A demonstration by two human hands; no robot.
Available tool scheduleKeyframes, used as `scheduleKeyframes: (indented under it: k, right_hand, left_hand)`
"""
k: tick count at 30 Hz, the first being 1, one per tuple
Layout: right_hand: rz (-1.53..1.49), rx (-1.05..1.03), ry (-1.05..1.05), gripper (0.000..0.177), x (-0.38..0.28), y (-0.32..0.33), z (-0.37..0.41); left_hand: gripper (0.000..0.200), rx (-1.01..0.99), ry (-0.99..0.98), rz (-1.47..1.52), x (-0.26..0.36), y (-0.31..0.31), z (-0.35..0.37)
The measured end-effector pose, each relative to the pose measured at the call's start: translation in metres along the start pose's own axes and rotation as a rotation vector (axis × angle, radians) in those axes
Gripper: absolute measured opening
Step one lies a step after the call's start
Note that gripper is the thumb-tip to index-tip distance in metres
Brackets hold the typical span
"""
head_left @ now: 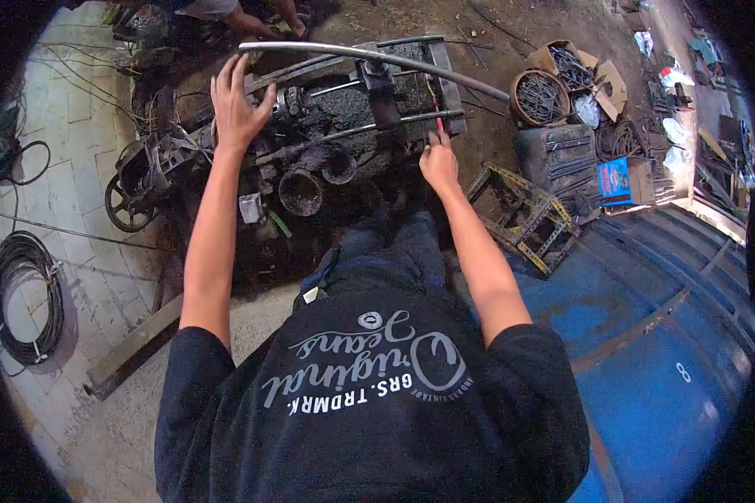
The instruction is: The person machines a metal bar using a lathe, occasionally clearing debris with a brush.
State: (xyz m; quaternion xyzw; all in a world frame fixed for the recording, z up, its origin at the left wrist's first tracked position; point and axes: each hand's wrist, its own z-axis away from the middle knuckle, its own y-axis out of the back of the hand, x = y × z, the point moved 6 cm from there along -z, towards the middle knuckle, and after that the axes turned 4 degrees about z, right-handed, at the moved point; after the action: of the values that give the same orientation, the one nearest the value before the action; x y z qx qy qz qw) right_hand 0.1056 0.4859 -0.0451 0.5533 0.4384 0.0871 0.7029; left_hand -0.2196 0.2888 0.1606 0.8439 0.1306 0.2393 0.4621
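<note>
A long metal rod (356, 53) lies across the far side of a greasy machine (331, 109) covered in dark chips. My left hand (240, 107) is open at the rod's left end, fingers spread and fingertips right at the rod. My right hand (439, 161) is closed around the near end of a thin red stick-like tool (435, 111), which points away from me across the machine's right end. Its exact kind does not show. Below the machine's middle sit round metal cups (300, 193), and a handwheel (132, 186) is at its left.
A round tub of metal pieces (538, 98) and a cardboard box (569, 65) stand at the right. Nearer me is a yellow slotted-metal frame (524, 214) beside blue sheeting (663, 360). Coiled cable (27, 298) lies left. Another person's legs (252, 18) show beyond the machine.
</note>
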Motion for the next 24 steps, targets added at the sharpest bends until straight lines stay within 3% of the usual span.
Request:
scheduleKeyframes:
  k: [2, 5, 6, 11, 12, 17, 24]
  right_hand:
    - [0.161, -0.141, -0.140, 0.039, -0.010, -0.002, -0.010]
    - [0.242, -0.192, -0.235, 0.041, 0.005, -0.026, -0.032]
    - [0.233, -0.211, -0.275, 0.034, 0.008, -0.029, -0.036]
    - [0.287, -0.216, -0.179, 0.033, 0.017, -0.043, -0.037]
    - [0.264, -0.203, -0.237, 0.031, 0.015, -0.041, -0.034]
    - [0.283, -0.215, -0.375, 0.027, 0.026, -0.050, -0.032]
    - [0.207, -0.254, -0.423, 0.030, 0.033, -0.050, -0.037]
  left_hand:
    - [0.066, 0.013, 0.133, 0.081, 0.004, 0.015, 0.050]
    - [0.063, -0.096, 0.281, 0.083, 0.003, 0.030, 0.134]
    - [0.063, -0.114, 0.348, 0.077, 0.000, 0.034, 0.163]
    - [0.064, -0.186, 0.617, 0.083, -0.006, 0.066, 0.272]
    - [0.064, -0.185, 0.630, 0.071, -0.003, 0.071, 0.288]
    - [0.064, -0.235, 0.833, 0.080, 0.020, 0.082, 0.331]
    - [0.066, -0.222, 0.874, 0.053, 0.032, 0.076, 0.369]
